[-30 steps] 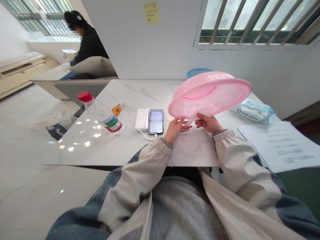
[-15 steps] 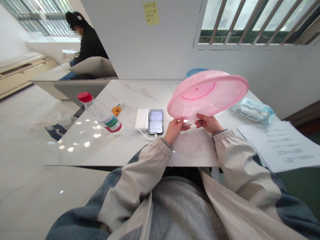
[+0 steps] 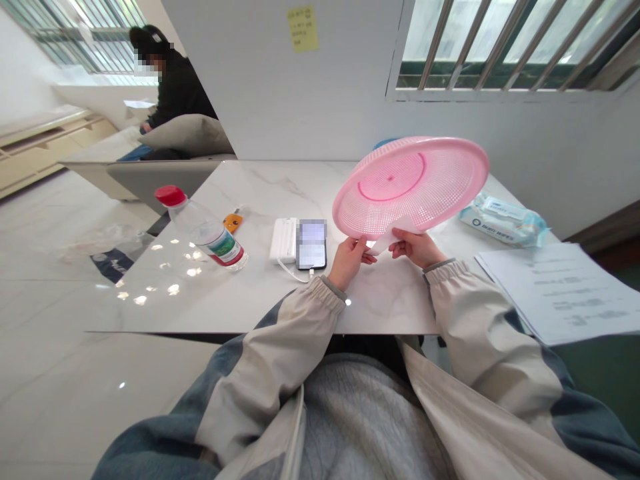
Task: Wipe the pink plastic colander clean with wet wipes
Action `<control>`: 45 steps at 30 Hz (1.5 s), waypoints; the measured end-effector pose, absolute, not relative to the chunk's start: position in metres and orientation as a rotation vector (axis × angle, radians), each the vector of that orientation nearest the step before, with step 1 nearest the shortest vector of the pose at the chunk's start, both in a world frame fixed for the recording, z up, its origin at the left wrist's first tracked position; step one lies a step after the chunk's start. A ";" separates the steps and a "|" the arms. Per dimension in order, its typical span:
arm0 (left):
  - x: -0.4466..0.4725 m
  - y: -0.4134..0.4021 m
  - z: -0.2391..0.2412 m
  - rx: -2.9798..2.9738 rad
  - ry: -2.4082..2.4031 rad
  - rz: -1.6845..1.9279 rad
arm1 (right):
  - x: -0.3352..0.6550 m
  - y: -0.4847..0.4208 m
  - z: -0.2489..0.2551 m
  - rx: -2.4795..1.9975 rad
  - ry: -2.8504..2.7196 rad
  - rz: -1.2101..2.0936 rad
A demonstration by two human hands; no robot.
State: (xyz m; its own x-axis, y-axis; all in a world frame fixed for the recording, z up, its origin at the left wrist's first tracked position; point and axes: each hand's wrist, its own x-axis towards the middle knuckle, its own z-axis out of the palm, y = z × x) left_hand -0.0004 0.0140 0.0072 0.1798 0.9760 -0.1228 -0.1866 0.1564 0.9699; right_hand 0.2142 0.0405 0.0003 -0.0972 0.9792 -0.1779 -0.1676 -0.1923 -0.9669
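A pink plastic colander (image 3: 415, 180) is held tilted above the table, its meshed inside facing me. My left hand (image 3: 349, 261) is closed on the near rim, with the thumb on top. A white wipe (image 3: 396, 233) lies over the rim just right of that thumb. My right hand (image 3: 419, 249) is closed, pinching the wipe against the rim between thumb and fingers. Some of its fingertips are hidden behind the wipe and rim. Behind the colander, only the edge of a blue object (image 3: 387, 143) shows.
On the white marbled table (image 3: 270, 303) are a red-capped plastic bottle (image 3: 203, 230), an orange item (image 3: 233, 222), a white power bank (image 3: 283, 240) cabled to a phone (image 3: 311, 245), a wipes pack (image 3: 503, 220) and paper sheets (image 3: 565, 290). Another person (image 3: 175, 87) sits beyond the partition.
The colander has tipped so that more of its inside faces me, and its right end has shifted slightly left. Both hands keep nearly the same place.
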 end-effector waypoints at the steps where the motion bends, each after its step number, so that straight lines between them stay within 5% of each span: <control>1: 0.000 0.014 0.007 1.042 1.010 1.075 | 0.214 0.041 0.000 -1.167 -1.043 1.483; 45: 0.002 0.016 -0.002 1.064 0.947 1.064 | 0.217 0.042 -0.002 -1.170 -1.042 1.490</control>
